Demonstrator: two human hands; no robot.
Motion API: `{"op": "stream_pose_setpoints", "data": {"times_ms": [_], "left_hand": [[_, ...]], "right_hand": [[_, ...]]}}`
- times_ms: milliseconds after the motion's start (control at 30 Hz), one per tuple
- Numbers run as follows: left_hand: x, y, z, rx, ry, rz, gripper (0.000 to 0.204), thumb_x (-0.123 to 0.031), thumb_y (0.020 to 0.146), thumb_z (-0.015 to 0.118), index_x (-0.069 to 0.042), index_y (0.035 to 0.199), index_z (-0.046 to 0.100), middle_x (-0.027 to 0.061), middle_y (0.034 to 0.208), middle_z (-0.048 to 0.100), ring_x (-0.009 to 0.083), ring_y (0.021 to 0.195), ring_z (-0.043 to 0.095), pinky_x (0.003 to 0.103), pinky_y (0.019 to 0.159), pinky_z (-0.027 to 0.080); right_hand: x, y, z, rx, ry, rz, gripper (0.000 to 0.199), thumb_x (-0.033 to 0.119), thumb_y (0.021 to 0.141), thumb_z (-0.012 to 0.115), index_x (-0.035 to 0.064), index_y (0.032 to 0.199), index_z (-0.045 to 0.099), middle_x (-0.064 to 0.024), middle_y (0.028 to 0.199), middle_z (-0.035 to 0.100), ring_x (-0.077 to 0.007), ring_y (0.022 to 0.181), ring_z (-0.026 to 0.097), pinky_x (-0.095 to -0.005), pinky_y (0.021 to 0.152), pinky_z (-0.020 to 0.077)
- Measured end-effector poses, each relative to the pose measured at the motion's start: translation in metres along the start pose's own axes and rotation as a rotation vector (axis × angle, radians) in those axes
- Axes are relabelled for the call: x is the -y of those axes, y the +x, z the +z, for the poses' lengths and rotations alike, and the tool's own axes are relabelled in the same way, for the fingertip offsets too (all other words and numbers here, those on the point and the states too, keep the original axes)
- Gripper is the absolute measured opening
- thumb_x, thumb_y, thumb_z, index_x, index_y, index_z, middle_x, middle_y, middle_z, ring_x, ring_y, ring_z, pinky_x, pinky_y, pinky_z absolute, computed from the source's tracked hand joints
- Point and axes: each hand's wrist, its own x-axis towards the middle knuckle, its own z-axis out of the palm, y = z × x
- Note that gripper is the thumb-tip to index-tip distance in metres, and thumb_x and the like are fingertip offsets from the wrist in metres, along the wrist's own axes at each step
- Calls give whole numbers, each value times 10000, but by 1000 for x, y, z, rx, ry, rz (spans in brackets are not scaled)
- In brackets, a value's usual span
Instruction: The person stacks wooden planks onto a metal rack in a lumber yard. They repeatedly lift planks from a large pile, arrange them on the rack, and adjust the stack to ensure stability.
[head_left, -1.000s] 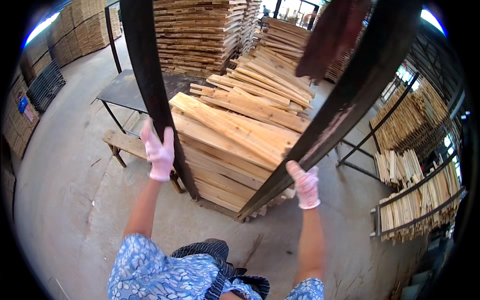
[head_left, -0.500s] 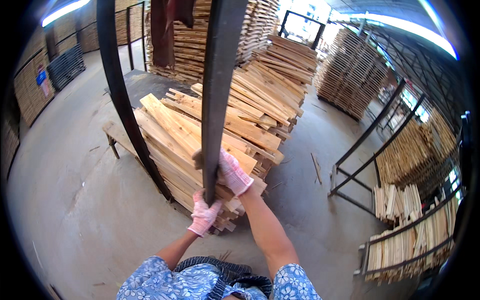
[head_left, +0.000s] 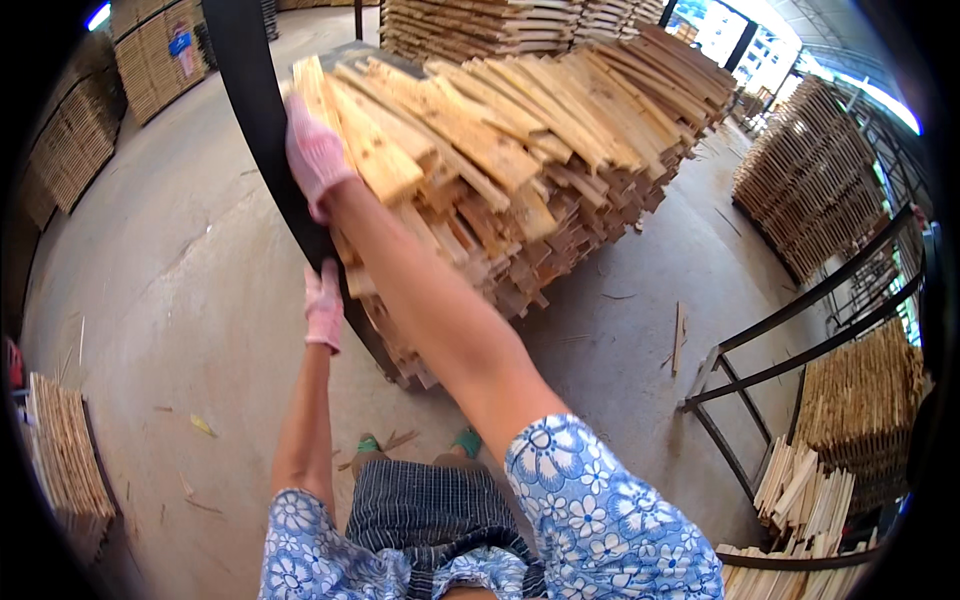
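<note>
Pink knit gloves cover both my hands. My right hand (head_left: pixel 316 158) reaches across to the left side of a lumber pile (head_left: pixel 490 245) and closes on a dark metal post (head_left: pixel 268 130), next to the ends of pale boards (head_left: pixel 372 150). Part of its fingers is hidden against the post. Lower down, my left hand (head_left: pixel 322 310) is raised beside the same post, fingers pointing up and apart, the tips at its edge. Rough boards of uneven length are stacked in the pile, their sawn ends toward me.
Behind stand tall stacks of slats (head_left: pixel 480 25). A black metal frame (head_left: pixel 735 385) is at the right, near loose pale strips (head_left: pixel 805 485). Another slat stack (head_left: pixel 68 440) stands at the lower left. Wood scraps (head_left: pixel 679 338) litter the concrete floor. A person (head_left: pixel 182 45) is far off, upper left.
The view has tilted down and shifted. The post crossing before the pile no longer shows there. Both hands have moved left to a post at the pile's left side; the left hand's fingers have straightened.
</note>
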Motion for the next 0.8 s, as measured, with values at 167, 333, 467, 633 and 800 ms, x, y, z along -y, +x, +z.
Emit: {"op": "stream_pose_setpoints", "data": {"times_ms": [167, 333, 467, 633, 800], "left_hand": [[-31, 1, 7, 175, -102, -90, 483, -273, 1102, 403, -80, 1544, 368, 113, 1570, 437, 224, 1451, 398, 329, 1184, 319], [-22, -75, 13, 14, 793, 179, 427, -174, 977, 524, -56, 1387, 519, 238, 1320, 581, 385, 1187, 602, 429, 978, 513], [-147, -169, 94, 94, 503, -361, 612, -398, 849, 725, -33, 1308, 552, 210, 955, 686, 312, 992, 679, 419, 807, 537], [-63, -242, 143, 552, 683, -229, 664, -385, 819, 712, -32, 1344, 509, 221, 1206, 636, 346, 1107, 658, 439, 920, 541], [-64, -298, 203, 1062, 942, -168, 750, -485, 840, 658, -29, 1410, 485, 238, 1300, 582, 405, 1179, 620, 483, 964, 526]], "right_hand": [[6, 56, -48, -157, 289, -226, 585, 450, 1082, 370, -4, 1394, 566, -155, 1246, 649, -303, 1199, 576, -342, 1086, 396], [-16, -22, -48, -120, -64, -309, 578, 446, 988, 452, 14, 1353, 572, -166, 1202, 665, -292, 1137, 611, -357, 1038, 440], [34, -162, -112, -144, -776, -477, 514, 338, 909, 639, 44, 1325, 577, -171, 1176, 675, -270, 1097, 642, -353, 1009, 473], [-47, -270, -196, -45, -321, -416, 404, 341, 900, 704, 64, 1174, 600, -141, 1059, 661, -249, 988, 643, -379, 964, 500], [-93, -332, -265, 72, 617, -123, 459, 549, 975, 537, 94, 928, 585, -72, 824, 552, -226, 800, 531, -430, 939, 443]]}}
